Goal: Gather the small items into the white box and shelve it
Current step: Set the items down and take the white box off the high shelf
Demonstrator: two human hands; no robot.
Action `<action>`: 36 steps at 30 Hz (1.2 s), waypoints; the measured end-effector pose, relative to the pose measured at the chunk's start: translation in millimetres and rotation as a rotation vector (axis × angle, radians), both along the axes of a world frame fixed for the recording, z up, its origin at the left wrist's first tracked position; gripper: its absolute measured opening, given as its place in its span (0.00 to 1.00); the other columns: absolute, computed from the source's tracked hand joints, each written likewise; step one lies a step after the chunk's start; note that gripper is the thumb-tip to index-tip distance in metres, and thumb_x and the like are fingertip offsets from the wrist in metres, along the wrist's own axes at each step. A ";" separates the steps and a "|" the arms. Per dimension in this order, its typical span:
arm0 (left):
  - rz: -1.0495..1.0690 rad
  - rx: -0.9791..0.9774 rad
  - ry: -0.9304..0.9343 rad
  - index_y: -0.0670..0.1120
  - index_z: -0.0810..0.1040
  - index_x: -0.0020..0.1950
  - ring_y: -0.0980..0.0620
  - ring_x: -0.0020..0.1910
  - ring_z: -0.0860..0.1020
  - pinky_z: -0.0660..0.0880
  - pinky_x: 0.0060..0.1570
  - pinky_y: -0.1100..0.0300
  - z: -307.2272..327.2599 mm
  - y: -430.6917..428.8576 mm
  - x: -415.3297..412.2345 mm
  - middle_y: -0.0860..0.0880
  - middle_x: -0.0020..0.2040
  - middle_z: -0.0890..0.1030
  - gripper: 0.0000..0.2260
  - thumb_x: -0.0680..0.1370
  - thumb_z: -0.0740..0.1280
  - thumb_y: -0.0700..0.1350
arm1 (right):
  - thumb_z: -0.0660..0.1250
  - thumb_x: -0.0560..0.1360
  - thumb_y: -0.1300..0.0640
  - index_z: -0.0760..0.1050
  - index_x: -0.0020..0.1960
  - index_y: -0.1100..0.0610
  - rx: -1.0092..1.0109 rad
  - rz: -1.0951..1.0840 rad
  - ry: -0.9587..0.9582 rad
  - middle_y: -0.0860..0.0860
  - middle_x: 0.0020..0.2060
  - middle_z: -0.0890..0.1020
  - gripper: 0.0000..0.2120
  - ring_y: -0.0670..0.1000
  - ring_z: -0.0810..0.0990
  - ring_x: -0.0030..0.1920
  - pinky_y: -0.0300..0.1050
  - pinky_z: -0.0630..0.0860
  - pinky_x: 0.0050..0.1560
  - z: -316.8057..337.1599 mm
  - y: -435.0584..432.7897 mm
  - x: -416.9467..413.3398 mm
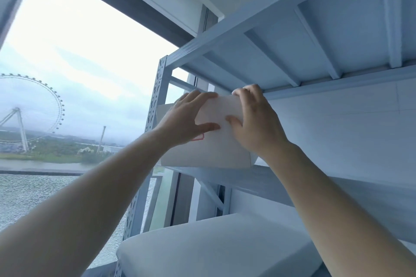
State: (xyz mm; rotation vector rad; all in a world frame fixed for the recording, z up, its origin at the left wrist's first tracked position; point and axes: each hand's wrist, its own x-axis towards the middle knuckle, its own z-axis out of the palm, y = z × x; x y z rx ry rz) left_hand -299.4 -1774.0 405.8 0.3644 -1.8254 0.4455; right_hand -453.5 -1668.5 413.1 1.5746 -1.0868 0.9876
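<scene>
Head view, angled upward: one white box [216, 144], matte cardboard with flat faces and crisp folded edges, a red outlined mark [198, 137] partly covered on its front face. Seated on the front edge of a pale metal shelf [281, 181], near the left end, beside one perforated steel upright [153, 105]. Two hands on the box: left hand [186, 119] spread flat against the front face and upper left corner, fingers extended, thumb lying across the front; right hand [254, 117] curled over the upper right corner, fingertips hooked over the top edge, thumb pressed on the front. Both pressing on the box rather than closed into fists. Two bare forearms reaching up from the lower corners. Above, underside of a second shelf [292, 47], smooth painted metal braced with several parallel ribs; narrow gap between the box top and that shelf's front rail, right fingertips just under it. Plenty of open shelf to the right of the box. Below, one smooth white slab with rounded corners [213, 247] on a lower level. At left, one large window [67, 74], glass showing overcast sky, rippled water and one Ferris wheel [29, 108].
</scene>
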 end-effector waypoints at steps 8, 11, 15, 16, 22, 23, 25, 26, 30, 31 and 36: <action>0.045 0.002 0.110 0.53 0.62 0.46 0.55 0.47 0.63 0.53 0.44 0.59 -31.6 12.7 17.5 0.55 0.45 0.68 0.21 0.67 0.70 0.62 | 0.71 0.70 0.59 0.68 0.56 0.64 0.005 0.012 0.019 0.57 0.54 0.72 0.20 0.57 0.71 0.54 0.43 0.68 0.46 -22.4 20.9 32.2; 0.055 -0.017 0.134 0.50 0.65 0.47 0.57 0.46 0.62 0.52 0.42 0.60 -42.4 27.5 27.7 0.55 0.46 0.69 0.22 0.66 0.68 0.63 | 0.72 0.69 0.59 0.69 0.57 0.65 -0.012 -0.040 0.041 0.59 0.54 0.74 0.20 0.59 0.72 0.54 0.49 0.70 0.52 -32.2 36.7 44.4; 0.012 -0.011 0.124 0.50 0.65 0.47 0.59 0.47 0.60 0.52 0.43 0.60 -62.1 49.1 52.6 0.55 0.46 0.68 0.22 0.66 0.71 0.61 | 0.72 0.68 0.61 0.71 0.56 0.65 -0.004 -0.088 0.076 0.60 0.51 0.75 0.19 0.61 0.73 0.52 0.50 0.68 0.55 -50.9 58.0 69.0; -0.001 -0.007 0.120 0.50 0.65 0.47 0.59 0.46 0.60 0.52 0.43 0.61 -67.7 56.2 59.9 0.55 0.46 0.68 0.22 0.66 0.72 0.61 | 0.72 0.68 0.61 0.71 0.56 0.65 0.007 -0.082 0.080 0.60 0.51 0.75 0.20 0.61 0.73 0.53 0.49 0.68 0.55 -56.6 64.2 76.0; -0.034 0.005 0.075 0.47 0.69 0.47 0.52 0.46 0.65 0.52 0.40 0.60 -104.2 104.6 105.8 0.55 0.44 0.67 0.24 0.60 0.74 0.57 | 0.75 0.65 0.61 0.71 0.60 0.66 0.067 -0.091 0.068 0.61 0.51 0.74 0.26 0.60 0.71 0.55 0.46 0.66 0.57 -95.6 110.3 122.4; -0.041 0.009 0.081 0.46 0.69 0.47 0.52 0.46 0.65 0.51 0.40 0.60 -111.8 113.4 111.5 0.55 0.43 0.67 0.24 0.60 0.75 0.56 | 0.75 0.64 0.62 0.71 0.59 0.65 0.066 -0.096 0.057 0.61 0.51 0.74 0.26 0.59 0.70 0.54 0.45 0.65 0.56 -102.9 119.6 129.8; -0.049 0.016 0.091 0.45 0.70 0.46 0.51 0.45 0.65 0.52 0.42 0.60 -127.6 131.3 120.4 0.53 0.43 0.69 0.24 0.60 0.78 0.53 | 0.76 0.64 0.62 0.71 0.57 0.65 0.063 -0.111 0.021 0.60 0.50 0.75 0.25 0.56 0.69 0.53 0.44 0.65 0.55 -119.3 139.0 143.0; -0.051 0.012 0.090 0.45 0.70 0.46 0.51 0.45 0.66 0.52 0.42 0.60 -135.6 140.2 123.3 0.51 0.42 0.71 0.24 0.60 0.79 0.52 | 0.76 0.64 0.62 0.72 0.56 0.64 0.065 -0.119 -0.001 0.59 0.49 0.75 0.24 0.56 0.69 0.53 0.44 0.66 0.53 -128.1 149.0 148.0; -0.075 -0.014 0.072 0.44 0.72 0.46 0.49 0.45 0.67 0.53 0.43 0.59 -158.7 180.3 130.8 0.47 0.42 0.75 0.23 0.60 0.79 0.50 | 0.77 0.63 0.61 0.72 0.51 0.63 0.087 -0.164 -0.090 0.58 0.46 0.75 0.20 0.56 0.70 0.47 0.43 0.66 0.46 -151.8 193.2 161.9; -0.083 -0.024 0.073 0.44 0.72 0.46 0.49 0.44 0.67 0.54 0.44 0.59 -162.7 190.3 131.1 0.47 0.41 0.75 0.23 0.60 0.79 0.50 | 0.77 0.63 0.61 0.72 0.50 0.63 0.090 -0.186 -0.090 0.58 0.45 0.75 0.20 0.57 0.71 0.45 0.43 0.66 0.45 -154.6 205.2 163.9; -0.154 -0.083 0.033 0.46 0.69 0.48 0.48 0.44 0.67 0.57 0.44 0.55 -178.3 236.5 123.7 0.45 0.42 0.76 0.25 0.61 0.79 0.50 | 0.77 0.63 0.58 0.74 0.49 0.62 0.089 -0.338 -0.085 0.57 0.44 0.77 0.19 0.59 0.75 0.43 0.50 0.67 0.43 -171.0 264.8 167.2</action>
